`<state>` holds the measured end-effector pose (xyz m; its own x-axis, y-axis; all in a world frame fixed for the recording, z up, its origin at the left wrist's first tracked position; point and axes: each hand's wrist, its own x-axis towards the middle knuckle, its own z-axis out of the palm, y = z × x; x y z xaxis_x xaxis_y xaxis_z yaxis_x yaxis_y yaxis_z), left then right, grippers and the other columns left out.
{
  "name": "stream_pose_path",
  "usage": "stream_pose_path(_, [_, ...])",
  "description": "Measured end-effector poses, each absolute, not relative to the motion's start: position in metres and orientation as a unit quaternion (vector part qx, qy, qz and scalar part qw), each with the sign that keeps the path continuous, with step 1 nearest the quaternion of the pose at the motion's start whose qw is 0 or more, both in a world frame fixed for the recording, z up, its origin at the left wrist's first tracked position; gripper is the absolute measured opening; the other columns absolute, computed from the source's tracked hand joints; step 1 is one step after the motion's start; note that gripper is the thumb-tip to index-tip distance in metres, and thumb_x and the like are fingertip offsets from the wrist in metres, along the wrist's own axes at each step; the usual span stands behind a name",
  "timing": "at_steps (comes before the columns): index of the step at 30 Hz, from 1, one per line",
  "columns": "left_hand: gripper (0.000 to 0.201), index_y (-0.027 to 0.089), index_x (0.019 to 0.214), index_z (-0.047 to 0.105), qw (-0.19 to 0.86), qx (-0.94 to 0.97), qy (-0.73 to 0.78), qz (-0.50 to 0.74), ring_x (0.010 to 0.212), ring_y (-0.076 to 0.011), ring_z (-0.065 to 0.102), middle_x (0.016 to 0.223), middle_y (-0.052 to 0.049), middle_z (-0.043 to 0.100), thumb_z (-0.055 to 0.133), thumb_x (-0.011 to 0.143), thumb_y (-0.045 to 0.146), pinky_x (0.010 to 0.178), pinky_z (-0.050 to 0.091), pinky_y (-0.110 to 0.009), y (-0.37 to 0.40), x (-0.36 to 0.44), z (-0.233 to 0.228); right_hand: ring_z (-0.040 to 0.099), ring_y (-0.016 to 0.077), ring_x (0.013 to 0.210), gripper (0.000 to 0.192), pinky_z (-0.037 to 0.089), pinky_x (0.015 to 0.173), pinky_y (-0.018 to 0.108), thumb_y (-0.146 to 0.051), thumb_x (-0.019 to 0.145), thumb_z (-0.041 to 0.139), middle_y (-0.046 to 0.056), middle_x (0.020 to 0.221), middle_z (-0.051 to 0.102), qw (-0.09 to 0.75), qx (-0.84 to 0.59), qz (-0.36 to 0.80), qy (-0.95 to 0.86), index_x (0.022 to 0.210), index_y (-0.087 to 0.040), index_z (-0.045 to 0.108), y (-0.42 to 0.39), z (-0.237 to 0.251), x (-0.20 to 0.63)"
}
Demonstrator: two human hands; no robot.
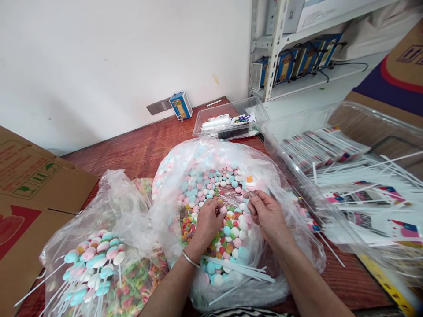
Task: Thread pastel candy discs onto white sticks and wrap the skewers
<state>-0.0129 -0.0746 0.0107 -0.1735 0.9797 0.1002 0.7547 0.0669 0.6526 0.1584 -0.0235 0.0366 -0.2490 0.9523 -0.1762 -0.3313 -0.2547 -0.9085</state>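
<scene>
My left hand (209, 218), with a bangle at the wrist, is closed in a pinch over the open clear plastic bag (261, 154). A round pink candy (223, 210) shows at its fingertips. To the right, my right hand (266, 213) pinches at the underside of a white and pink candy (251, 186) topped by an orange piece; its fingers partly hide the grip. Below both hands lie pastel round candies (235, 232) and colourful ring-shaped candies (189, 224). White sticks (241, 268) rest across the front of the bag.
Finished-looking lollipops (95, 259) lie on another bag at left, beside a cardboard box (36, 189). At right, a clear bin (294, 193) holds white sticks and printed packets. A smaller clear tray (201, 127) and a blue device (181, 106) stand at the back.
</scene>
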Motion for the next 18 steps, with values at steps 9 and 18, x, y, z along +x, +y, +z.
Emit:
stream_pose_path(9, [0.022, 0.019, 0.097, 0.054, 0.378, 0.470, 0.615, 0.509, 0.085, -0.0156, 0.064, 0.092, -0.004, 0.067, 0.067, 0.080, 0.027, 0.075, 0.051, -0.028, -0.086, -0.006, 0.040, 0.058, 0.0180, 0.073, 0.015, 0.045, 0.069, 0.027, -0.029, 0.086, 0.061, -0.002, 0.078, 0.063, 0.371, -0.385, 0.524, -0.663, 0.099, -0.025, 0.066, -0.041, 0.038, 0.144])
stream_pose_path(18, [0.032, 0.017, 0.100, 0.063, 0.511, 0.411, 0.540, 0.528, 0.097, -0.0206, 0.065, 0.105, -0.009, 0.071, 0.073, 0.077, 0.035, 0.085, 0.052, -0.033, -0.095, -0.008, 0.055, 0.063, 0.0217, 0.097, 0.022, 0.048, 0.087, 0.031, -0.029, 0.089, 0.057, 0.000, 0.103, 0.069, 0.369, -0.345, 0.574, -0.644, 0.108, -0.026, 0.065, -0.044, 0.041, 0.141])
